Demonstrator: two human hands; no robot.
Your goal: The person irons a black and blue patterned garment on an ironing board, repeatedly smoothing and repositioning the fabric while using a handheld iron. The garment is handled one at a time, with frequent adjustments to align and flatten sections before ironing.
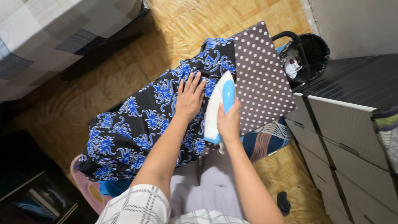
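A person's right hand (229, 120) is gripping the handle of a white-and-blue clothes iron (219, 105), fingers clenched round it; the iron's long axis is running away from the body, its tip pointing toward the far end of the polka-dot ironing board (261, 79). The left hand (190, 97) is lying just left of the iron, fingers released and spread flat, pressing the black-and-blue patterned garment (132, 132) draped over the board.

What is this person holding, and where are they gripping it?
The right hand grips a white and blue iron by its blue handle on top. The left hand holds nothing; it lies flat on the blue-patterned black cloth.
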